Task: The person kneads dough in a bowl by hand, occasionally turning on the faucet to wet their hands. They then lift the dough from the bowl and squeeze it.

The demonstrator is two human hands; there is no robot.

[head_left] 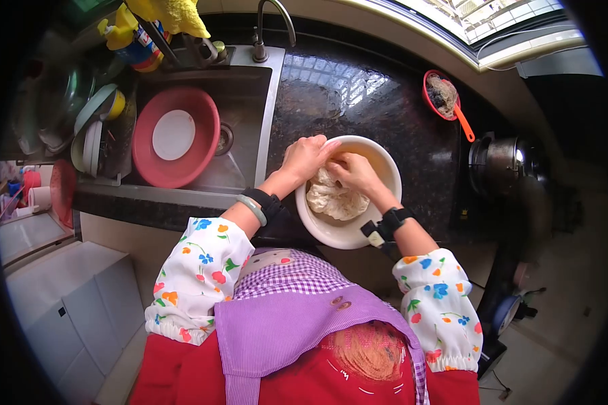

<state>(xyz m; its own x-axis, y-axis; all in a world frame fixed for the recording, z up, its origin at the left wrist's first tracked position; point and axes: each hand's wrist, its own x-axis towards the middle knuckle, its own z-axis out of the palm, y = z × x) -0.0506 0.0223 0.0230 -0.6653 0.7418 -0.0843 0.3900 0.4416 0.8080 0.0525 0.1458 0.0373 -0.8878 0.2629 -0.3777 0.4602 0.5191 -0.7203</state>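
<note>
A lump of pale, rough dough lies in a white bowl on the dark counter. My left hand is at the bowl's upper left rim, fingers bent and pressed together. My right hand is over the bowl above the dough, its fingers curled in a closed pinch against the fingers of my left hand. Where the two hands meet, the fingertips overlap, and what is between them is hidden.
A sink on the left holds a red basin with a white plate in it. Behind stands a faucet. Stacked dishes are at far left. A red strainer and a metal pot are on the right.
</note>
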